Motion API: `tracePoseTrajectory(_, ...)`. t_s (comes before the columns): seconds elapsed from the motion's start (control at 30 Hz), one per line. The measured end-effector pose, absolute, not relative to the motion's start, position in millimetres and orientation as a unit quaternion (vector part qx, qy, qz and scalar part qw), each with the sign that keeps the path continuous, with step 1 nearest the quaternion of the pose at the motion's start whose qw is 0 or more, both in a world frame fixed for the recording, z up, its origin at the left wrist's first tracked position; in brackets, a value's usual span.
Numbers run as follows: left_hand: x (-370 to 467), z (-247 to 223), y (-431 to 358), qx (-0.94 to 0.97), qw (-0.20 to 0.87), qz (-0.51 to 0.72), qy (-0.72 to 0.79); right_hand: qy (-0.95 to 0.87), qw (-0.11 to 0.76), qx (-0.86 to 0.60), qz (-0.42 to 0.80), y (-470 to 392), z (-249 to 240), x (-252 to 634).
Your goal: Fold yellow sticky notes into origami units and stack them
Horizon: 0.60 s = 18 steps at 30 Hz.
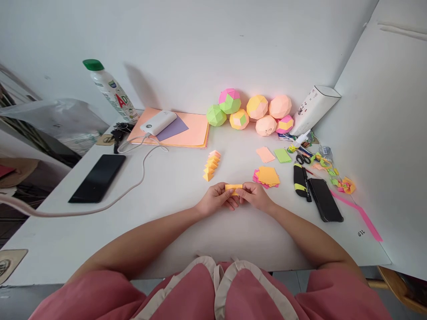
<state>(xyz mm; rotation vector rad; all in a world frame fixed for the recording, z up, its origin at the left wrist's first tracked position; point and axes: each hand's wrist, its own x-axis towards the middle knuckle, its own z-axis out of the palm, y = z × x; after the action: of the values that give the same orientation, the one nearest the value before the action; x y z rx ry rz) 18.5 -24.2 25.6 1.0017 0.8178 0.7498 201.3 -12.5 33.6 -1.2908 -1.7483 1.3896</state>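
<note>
A small orange sticky note (pixel 234 187), folded into a narrow strip, is held between both hands near the table's front. My left hand (pixel 216 196) pinches its left end, thumb on top, fingers curled beneath. At the right end, my right hand (pixel 256 195) grips it the same way. Beyond the hands stands a row of folded orange paper pieces (pixel 211 166), with a peach one at the far end. A stack of orange and pink sticky notes (pixel 267 176) lies to the right, with peach notes (pixel 265 154) and green notes (pixel 283 155) behind it.
Several faceted paper balls (pixel 257 106) line the back wall. On the right lie scissors (pixel 303 159), a yellow-black cutter (pixel 300 180) and a black phone (pixel 325 200). To the left are a dark phone (pixel 97 178), a white power bank (pixel 158 122) with its cable, and a bottle (pixel 111 91).
</note>
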Motion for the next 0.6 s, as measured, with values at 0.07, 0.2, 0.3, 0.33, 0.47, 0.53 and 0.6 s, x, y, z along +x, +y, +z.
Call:
tracePoseTrajectory(0.07,17.6,25.9,-22.4,0.455,0.742,0.323,0.371,-0.653,0.278,-0.478,0.517,-12.4,33.3,202.1)
tracePoseTrajectory(0.2,14.4,26.7,-16.8,0.460,0.762,0.276,0.363,-0.652,0.277,-0.466,0.530,-11.4,31.8,203.8)
tracePoseTrajectory(0.3,13.1,27.4,-14.5,0.470,0.766,0.256,0.356,-0.653,0.276,-0.459,0.536,-10.7,30.7,204.2)
tracePoseTrajectory(0.33,13.1,27.6,-14.5,0.470,0.764,0.256,0.359,-0.653,0.277,-0.459,0.535,-10.6,30.5,204.2)
tracePoseTrajectory(0.47,14.1,27.6,-16.7,0.463,0.755,0.279,0.371,-0.649,0.284,-0.461,0.535,-10.8,31.3,204.0)
tracePoseTrajectory(0.53,14.4,27.3,-17.9,0.463,0.753,0.288,0.367,-0.648,0.283,-0.452,0.544,-11.0,33.0,204.0)
tracePoseTrajectory(0.6,14.4,27.0,-18.8,0.462,0.753,0.294,0.365,-0.649,0.280,-0.428,0.564,-11.5,35.4,203.8)
